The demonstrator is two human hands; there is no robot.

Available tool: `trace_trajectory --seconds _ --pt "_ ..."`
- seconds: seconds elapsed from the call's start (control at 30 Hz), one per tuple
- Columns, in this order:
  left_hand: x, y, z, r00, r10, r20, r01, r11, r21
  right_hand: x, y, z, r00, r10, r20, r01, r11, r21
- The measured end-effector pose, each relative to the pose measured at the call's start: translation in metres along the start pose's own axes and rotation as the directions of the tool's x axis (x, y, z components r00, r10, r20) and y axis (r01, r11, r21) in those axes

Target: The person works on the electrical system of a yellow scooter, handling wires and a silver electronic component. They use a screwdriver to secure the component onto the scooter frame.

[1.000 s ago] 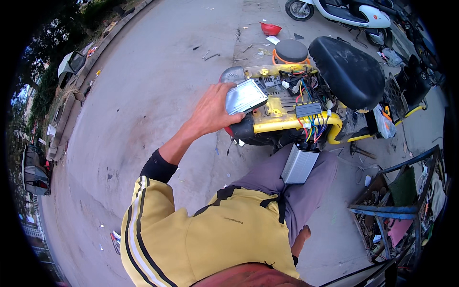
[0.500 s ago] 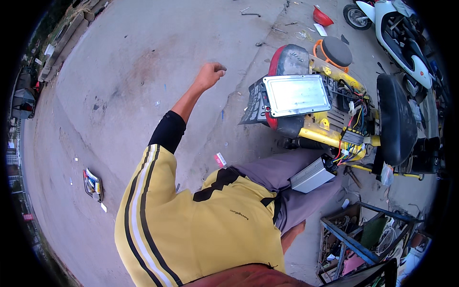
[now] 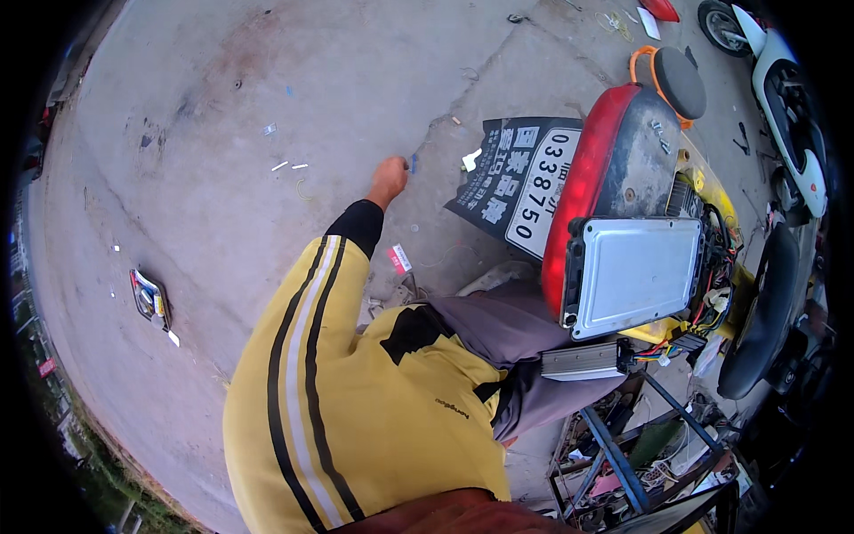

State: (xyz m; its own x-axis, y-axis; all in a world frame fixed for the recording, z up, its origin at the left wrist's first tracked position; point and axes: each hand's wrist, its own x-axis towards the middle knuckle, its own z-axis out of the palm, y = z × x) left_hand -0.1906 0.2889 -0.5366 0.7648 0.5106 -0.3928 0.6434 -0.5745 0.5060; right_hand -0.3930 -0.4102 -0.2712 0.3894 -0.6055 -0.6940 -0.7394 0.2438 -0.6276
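Note:
My left hand reaches out over the concrete with its fingers curled closed. Whatever it may hold is hidden. A small blue scrap is just beside its fingers, and a white scrap lies a little to the right. Of my right hand, only a sliver shows below my thigh, fingers hidden. On my leg rests a ribbed silver metal box, joined by coloured wires to the scooter. A flat silver box with a black edge sits on the scooter's rear, behind the red tail light.
A dark mudguard with a plate juts from the scooter's rear. A blue-framed crate of parts stands at lower right. Beyond are a round stool and a white scooter. A small tray lies at left.
My left hand has come lower and nearer the ground, its fingers still curled. The view has shifted, so the scooter's rear looks closer. Less of my right hand shows.

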Motion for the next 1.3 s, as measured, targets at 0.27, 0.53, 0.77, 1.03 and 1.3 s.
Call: trace_trajectory --seconds 0.27,0.53,0.77,1.03,1.3 --pt "0.017 -0.011 0.043 0.99 0.098 -0.104 -0.072 0.97 0.233 0.003 -0.045 0.023 1.0 -0.022 -0.003 0.022 0.995 -0.093" --pt "0.013 0.016 0.027 0.998 0.036 0.047 -0.051 0.914 0.403 -0.012 -0.02 0.027 1.0 0.001 -0.027 -0.003 0.997 -0.077" --pt "0.002 0.021 0.012 0.994 0.088 0.059 -0.099 0.967 0.235 -0.02 0.035 0.026 0.997 0.036 -0.073 -0.034 0.999 0.026" --pt "-0.054 0.178 -0.179 0.933 0.17 -0.317 -0.322 0.788 -0.525 -0.034 0.091 0.056 0.982 0.149 -0.113 -0.126 0.973 0.194" --pt "-0.134 0.395 -0.335 0.483 0.793 -0.371 -0.873 0.4 -0.28 -0.013 0.097 0.064 0.988 0.146 -0.047 -0.133 0.967 0.217"
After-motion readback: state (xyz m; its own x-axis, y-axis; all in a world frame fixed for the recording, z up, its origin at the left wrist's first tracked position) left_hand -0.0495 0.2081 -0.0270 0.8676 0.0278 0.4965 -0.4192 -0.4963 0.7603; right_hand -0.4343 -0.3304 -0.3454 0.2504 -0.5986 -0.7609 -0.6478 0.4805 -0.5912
